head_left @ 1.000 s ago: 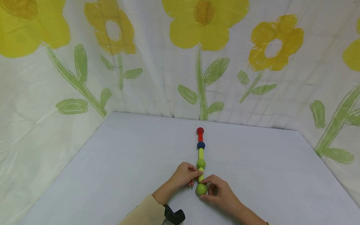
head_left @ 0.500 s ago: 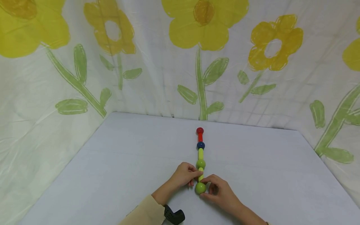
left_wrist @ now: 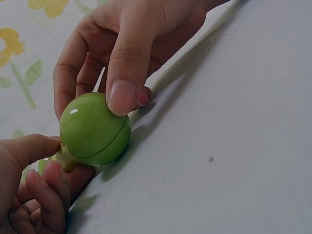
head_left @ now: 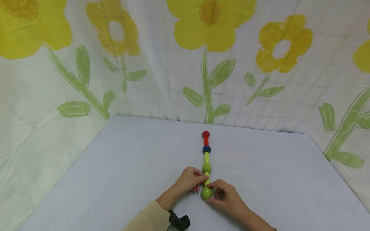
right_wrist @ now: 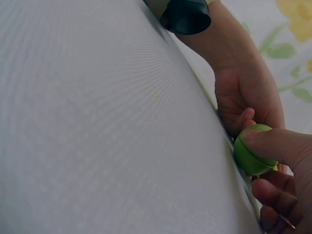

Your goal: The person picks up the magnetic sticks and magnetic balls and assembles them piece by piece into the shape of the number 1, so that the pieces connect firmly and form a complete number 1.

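Observation:
A straight row of toy balls and rods lies on the table. From the far end it has a red ball (head_left: 206, 134), a red rod (head_left: 206, 141), a blue ball (head_left: 206, 149), a yellow-green rod (head_left: 206, 158), a green ball (head_left: 207, 168) and another yellow-green rod (head_left: 207, 183). My left hand (head_left: 188, 180) pinches this nearest rod from the left, partly covering it. At the near end, my right hand (head_left: 229, 198) holds a larger green ball (left_wrist: 90, 129) between thumb and fingers, right at the rod's end.
The row stands on a white table (head_left: 130, 166), whose back edge meets a white curtain (head_left: 156, 96) printed with yellow flowers. A black device (head_left: 180, 220) sits on the left wrist beside a cream sleeve (head_left: 153, 218).
The near green ball has shifted slightly away from me, closer against the nearest rod, with my right fingers still on it. The left hand and the rest of the row look unmoved.

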### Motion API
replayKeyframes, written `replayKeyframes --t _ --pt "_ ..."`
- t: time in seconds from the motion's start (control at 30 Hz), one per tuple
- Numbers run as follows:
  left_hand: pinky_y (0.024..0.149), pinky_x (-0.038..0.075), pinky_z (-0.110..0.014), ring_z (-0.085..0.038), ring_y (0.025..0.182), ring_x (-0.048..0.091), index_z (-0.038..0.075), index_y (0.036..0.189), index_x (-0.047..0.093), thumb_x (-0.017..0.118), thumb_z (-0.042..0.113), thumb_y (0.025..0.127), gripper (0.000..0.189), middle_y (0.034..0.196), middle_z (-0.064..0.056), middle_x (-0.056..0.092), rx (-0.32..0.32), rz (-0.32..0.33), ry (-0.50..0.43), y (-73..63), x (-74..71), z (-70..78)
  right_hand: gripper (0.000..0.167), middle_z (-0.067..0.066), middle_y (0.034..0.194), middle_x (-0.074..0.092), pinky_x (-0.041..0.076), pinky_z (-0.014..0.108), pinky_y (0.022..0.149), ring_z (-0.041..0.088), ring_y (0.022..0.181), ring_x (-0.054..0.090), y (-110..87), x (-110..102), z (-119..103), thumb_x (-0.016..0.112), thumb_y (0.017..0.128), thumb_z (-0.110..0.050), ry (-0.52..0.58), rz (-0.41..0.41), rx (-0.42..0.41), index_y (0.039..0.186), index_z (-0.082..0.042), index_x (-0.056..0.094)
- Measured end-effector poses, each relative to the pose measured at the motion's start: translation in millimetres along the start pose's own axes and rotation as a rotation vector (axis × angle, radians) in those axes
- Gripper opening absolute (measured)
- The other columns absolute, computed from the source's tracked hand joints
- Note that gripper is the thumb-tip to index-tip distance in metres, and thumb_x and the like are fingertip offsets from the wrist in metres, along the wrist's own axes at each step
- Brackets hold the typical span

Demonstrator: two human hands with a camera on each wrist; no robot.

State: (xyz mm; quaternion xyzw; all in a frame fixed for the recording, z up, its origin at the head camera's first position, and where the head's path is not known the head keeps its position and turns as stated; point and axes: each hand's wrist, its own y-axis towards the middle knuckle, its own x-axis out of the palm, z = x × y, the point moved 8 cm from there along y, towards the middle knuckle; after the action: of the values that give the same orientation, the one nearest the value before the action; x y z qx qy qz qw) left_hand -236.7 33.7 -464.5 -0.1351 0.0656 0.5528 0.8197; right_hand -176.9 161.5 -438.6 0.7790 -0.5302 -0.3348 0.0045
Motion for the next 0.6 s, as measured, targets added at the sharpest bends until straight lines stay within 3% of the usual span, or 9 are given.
replayKeyframes --t 0.37,0.5,0.6 --pt "0.042 0.039 -0.017 -0.005 0.041 0.048 -0.002 0.084 0.068 0.072 0.02 0.089 0.022 0.065 -0.003 0.065 -0.031 0.001 -0.027 0.7 -2.9 -0.7 0.034 -0.003 0.093 0.063 0.048 0.023 0.057 0.007 0.066 0.056 -0.7 -4 0 0.082 0.078 -0.012 0.006 0.015 -0.009 0.108 -0.012 0.065" --pt "0.045 0.041 -0.019 -0.006 0.044 0.049 -0.001 0.089 0.069 0.071 0.022 0.09 0.023 0.071 -0.005 0.069 -0.032 0.02 0.006 -1.3 -17.0 -2.5 0.033 0.003 0.092 0.063 0.049 0.024 0.058 0.008 0.066 0.057 0.7 -8 -5 0.081 0.079 -0.012 0.017 0.028 -0.011 0.108 -0.008 0.065" --pt "0.05 0.045 -0.023 -0.009 0.051 0.053 0.0 0.093 0.069 0.069 0.024 0.091 0.024 0.076 -0.004 0.069 -0.006 0.076 0.064 -4.1 -36.9 1.5 0.035 0.008 0.095 0.064 0.05 0.025 0.062 0.01 0.071 0.058 3.4 -19 -9 0.08 0.08 -0.01 -0.017 0.06 0.013 0.111 -0.004 0.064"
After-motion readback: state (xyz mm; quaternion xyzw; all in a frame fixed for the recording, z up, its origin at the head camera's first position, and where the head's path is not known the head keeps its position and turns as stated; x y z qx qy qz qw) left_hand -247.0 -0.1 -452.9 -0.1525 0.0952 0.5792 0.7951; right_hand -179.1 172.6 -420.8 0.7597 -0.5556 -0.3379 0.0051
